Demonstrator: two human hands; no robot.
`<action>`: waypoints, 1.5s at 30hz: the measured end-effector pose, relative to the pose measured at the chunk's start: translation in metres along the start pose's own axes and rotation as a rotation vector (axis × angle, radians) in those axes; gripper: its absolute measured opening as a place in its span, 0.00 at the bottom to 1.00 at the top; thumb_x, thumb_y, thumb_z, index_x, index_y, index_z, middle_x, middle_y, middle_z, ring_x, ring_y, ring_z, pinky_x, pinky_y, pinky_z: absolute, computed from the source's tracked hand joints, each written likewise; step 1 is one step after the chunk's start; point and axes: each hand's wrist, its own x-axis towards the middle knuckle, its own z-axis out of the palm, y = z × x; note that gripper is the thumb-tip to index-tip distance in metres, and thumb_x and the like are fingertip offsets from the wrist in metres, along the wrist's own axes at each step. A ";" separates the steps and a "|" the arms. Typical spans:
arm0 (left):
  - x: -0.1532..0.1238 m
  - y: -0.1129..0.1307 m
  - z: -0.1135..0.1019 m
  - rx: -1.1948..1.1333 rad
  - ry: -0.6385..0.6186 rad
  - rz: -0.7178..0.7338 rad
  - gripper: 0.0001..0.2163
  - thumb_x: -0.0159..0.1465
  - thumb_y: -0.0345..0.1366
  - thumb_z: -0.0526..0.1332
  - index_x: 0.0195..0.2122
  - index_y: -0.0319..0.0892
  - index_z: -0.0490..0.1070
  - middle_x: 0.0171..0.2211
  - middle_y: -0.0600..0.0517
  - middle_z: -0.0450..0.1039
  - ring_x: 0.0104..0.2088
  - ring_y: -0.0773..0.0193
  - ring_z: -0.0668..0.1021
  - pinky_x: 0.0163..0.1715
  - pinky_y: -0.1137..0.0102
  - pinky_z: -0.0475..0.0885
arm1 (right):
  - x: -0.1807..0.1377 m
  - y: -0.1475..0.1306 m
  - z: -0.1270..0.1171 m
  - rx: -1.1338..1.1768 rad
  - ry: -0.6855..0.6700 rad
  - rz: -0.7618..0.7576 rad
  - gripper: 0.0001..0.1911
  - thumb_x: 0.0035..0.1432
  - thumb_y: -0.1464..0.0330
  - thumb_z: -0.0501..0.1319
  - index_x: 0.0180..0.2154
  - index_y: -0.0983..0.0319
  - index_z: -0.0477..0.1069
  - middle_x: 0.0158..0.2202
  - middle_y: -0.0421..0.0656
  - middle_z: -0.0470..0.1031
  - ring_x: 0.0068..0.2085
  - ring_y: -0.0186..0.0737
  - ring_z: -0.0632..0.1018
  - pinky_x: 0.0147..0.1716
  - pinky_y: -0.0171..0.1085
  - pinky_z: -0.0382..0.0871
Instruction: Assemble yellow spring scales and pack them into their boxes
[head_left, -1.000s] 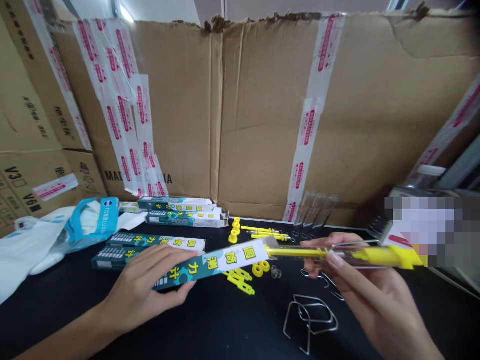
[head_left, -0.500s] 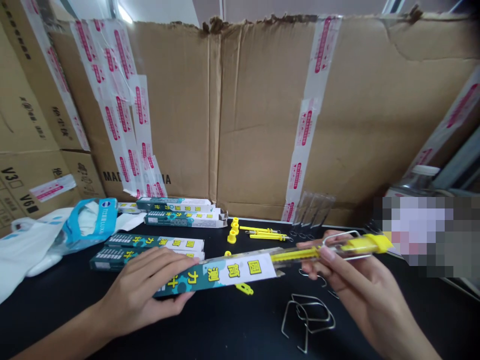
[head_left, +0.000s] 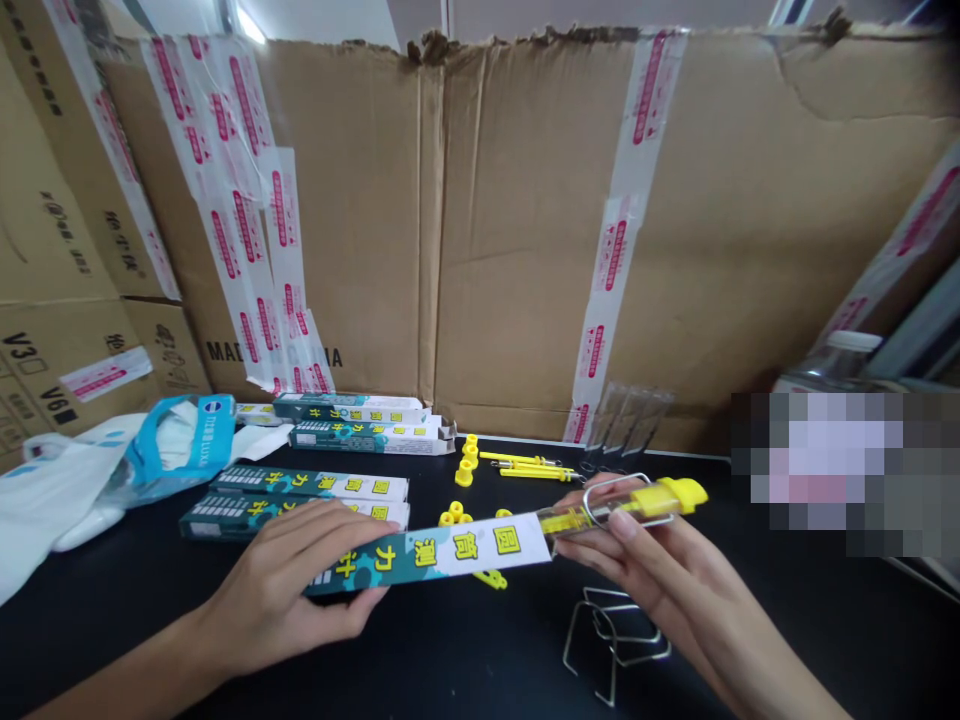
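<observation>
My left hand (head_left: 307, 565) is closed around a long, narrow green-and-white carton (head_left: 442, 552) with yellow characters, tilted slightly up to the right. From the carton's right end sticks out a tubular spring scale (head_left: 641, 502), clear with a yellow scale inside and a yellow cap. A bent wire stand (head_left: 630, 478) lies around its tube. My right hand (head_left: 645, 550) grips the scale and wire near the cap, close to the carton's mouth. The scale's far end is hidden inside the carton.
Similar cartons (head_left: 315, 484) lie behind my left hand, with more (head_left: 367, 438) at the back. Yellow caps (head_left: 465, 470), yellow rods (head_left: 532, 467), clear tubes (head_left: 630, 420) and loose wire stands (head_left: 619, 640) are on the black table. A cardboard wall (head_left: 517, 230) closes the back; plastic bags (head_left: 172, 440) sit left.
My right hand has moved left with the spring scale, sliding it deeper into the carton, so less of it sticks out. My left hand and the carton have barely moved.
</observation>
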 end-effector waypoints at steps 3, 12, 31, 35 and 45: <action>0.001 0.000 0.000 -0.015 0.005 -0.010 0.16 0.62 0.32 0.64 0.52 0.47 0.71 0.42 0.52 0.82 0.41 0.60 0.83 0.47 0.66 0.78 | -0.002 -0.005 0.006 -0.075 0.000 0.034 0.16 0.59 0.57 0.67 0.44 0.59 0.75 0.34 0.47 0.85 0.32 0.43 0.85 0.35 0.39 0.81; 0.000 -0.002 -0.001 -0.004 -0.023 0.016 0.17 0.63 0.31 0.63 0.54 0.46 0.70 0.44 0.51 0.81 0.42 0.60 0.83 0.49 0.65 0.77 | -0.004 0.001 0.016 -0.123 0.102 -0.020 0.16 0.49 0.63 0.75 0.39 0.57 0.76 0.28 0.39 0.81 0.27 0.37 0.80 0.27 0.33 0.76; 0.003 -0.002 -0.001 -0.026 -0.009 -0.015 0.14 0.65 0.33 0.62 0.52 0.46 0.70 0.43 0.52 0.81 0.42 0.62 0.82 0.48 0.68 0.76 | -0.007 0.002 0.002 0.062 -0.168 0.079 0.20 0.52 0.59 0.70 0.47 0.54 0.75 0.36 0.45 0.78 0.33 0.44 0.76 0.30 0.40 0.72; 0.002 -0.003 0.000 -0.021 -0.007 -0.017 0.14 0.65 0.33 0.61 0.53 0.46 0.70 0.43 0.52 0.81 0.41 0.62 0.82 0.48 0.68 0.76 | -0.009 -0.014 0.003 0.065 -0.090 0.078 0.18 0.55 0.61 0.69 0.48 0.54 0.78 0.48 0.48 0.78 0.33 0.40 0.75 0.27 0.36 0.72; -0.004 -0.006 0.002 -0.014 0.014 -0.059 0.13 0.65 0.36 0.62 0.52 0.47 0.71 0.42 0.53 0.81 0.41 0.61 0.82 0.48 0.69 0.77 | -0.004 -0.014 0.003 -0.077 -0.001 0.088 0.26 0.50 0.65 0.75 0.52 0.51 0.76 0.51 0.44 0.80 0.41 0.40 0.81 0.42 0.37 0.77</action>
